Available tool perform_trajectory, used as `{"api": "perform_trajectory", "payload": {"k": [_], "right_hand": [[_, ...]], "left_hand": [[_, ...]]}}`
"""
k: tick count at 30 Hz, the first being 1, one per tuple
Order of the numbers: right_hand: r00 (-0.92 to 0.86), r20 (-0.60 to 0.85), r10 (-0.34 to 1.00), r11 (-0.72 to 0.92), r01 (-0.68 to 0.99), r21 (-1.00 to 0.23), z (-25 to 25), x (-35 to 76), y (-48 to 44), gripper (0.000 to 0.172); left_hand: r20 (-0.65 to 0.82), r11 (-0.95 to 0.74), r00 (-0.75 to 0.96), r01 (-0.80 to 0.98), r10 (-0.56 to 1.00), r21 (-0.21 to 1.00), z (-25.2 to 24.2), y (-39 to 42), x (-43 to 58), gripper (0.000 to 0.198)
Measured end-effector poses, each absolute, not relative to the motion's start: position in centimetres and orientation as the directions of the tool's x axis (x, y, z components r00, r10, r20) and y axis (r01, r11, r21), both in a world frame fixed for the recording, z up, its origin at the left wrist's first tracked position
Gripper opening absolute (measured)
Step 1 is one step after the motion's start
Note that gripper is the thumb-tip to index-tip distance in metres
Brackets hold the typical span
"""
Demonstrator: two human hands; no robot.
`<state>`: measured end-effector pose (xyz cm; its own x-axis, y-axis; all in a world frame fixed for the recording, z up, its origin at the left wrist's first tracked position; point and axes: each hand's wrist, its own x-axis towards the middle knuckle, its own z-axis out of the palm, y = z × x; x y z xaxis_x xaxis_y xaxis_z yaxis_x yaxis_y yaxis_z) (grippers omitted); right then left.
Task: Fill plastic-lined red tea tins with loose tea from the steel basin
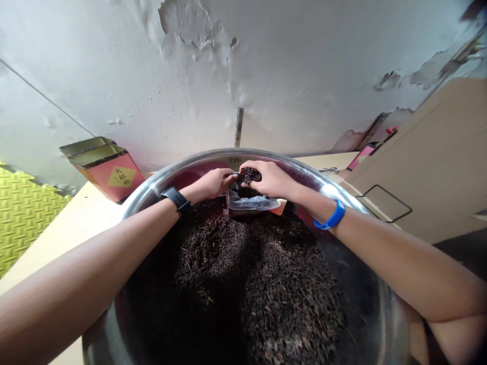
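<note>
A big round steel basin [152,188] holds a heap of dark loose tea leaves [262,284]. At its far side stands a small tin lined with a clear plastic bag [251,204]. My left hand [215,182], with a black watch on the wrist, pinches the bag's left edge. My right hand [270,180], with a blue band on the wrist, is curled around a clump of tea leaves right above the bag's mouth.
An open red tea tin [108,170] with a yellow label stands on the pale table [76,223] at the left. Cardboard sheets [437,167] lean at the right. A peeling white wall rises behind. Yellow foam matting [23,213] lies at far left.
</note>
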<state>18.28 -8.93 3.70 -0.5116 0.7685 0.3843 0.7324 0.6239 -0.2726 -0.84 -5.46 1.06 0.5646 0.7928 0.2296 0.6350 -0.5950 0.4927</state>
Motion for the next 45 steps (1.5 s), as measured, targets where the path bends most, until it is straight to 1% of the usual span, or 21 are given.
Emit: {"api": "perform_trajectory", "payload": {"k": [4, 8, 15, 22, 26, 34, 42, 45], "right_hand": [[-0.518, 0.4, 0.756, 0.636, 0.724, -0.265, 3.68, 18.34, -8.86, 0.028], [-0.51, 0.386, 0.769, 0.623, 0.732, -0.275, 3.8, 18.35, -8.94, 0.027], [-0.512, 0.397, 0.762, 0.632, 0.723, -0.28, 3.86, 18.41, -8.99, 0.027], [-0.497, 0.377, 0.782, 0.609, 0.738, -0.29, 3.81, 18.33, -8.96, 0.026], [-0.497, 0.367, 0.786, 0.605, 0.74, -0.293, 3.86, 18.29, -8.99, 0.027], [-0.518, 0.359, 0.776, 0.619, 0.735, -0.279, 3.83, 18.3, -9.04, 0.028], [-0.495, 0.385, 0.779, 0.61, 0.741, -0.281, 3.69, 18.23, -9.06, 0.031], [-0.496, 0.397, 0.772, 0.618, 0.732, -0.288, 3.57, 18.28, -8.98, 0.034]], "left_hand": [[0.223, -0.586, 0.558, 0.639, 0.799, 0.499, 1.07, -5.45, -0.82, 0.034], [0.213, -0.579, 0.557, 0.643, 0.803, 0.501, 1.12, -5.5, -0.8, 0.034], [0.215, -0.584, 0.559, 0.65, 0.801, 0.487, 1.19, -5.57, -0.83, 0.034], [0.225, -0.6, 0.569, 0.647, 0.791, 0.471, 0.97, -5.36, -0.89, 0.035], [0.234, -0.614, 0.579, 0.643, 0.781, 0.457, 0.9, -5.22, -0.9, 0.036], [0.228, -0.599, 0.569, 0.639, 0.79, 0.482, 1.05, -5.46, -0.82, 0.034], [0.226, -0.598, 0.564, 0.661, 0.794, 0.453, 1.29, -5.85, -0.85, 0.036], [0.228, -0.6, 0.567, 0.652, 0.792, 0.463, 1.35, -5.93, -0.86, 0.036]]}}
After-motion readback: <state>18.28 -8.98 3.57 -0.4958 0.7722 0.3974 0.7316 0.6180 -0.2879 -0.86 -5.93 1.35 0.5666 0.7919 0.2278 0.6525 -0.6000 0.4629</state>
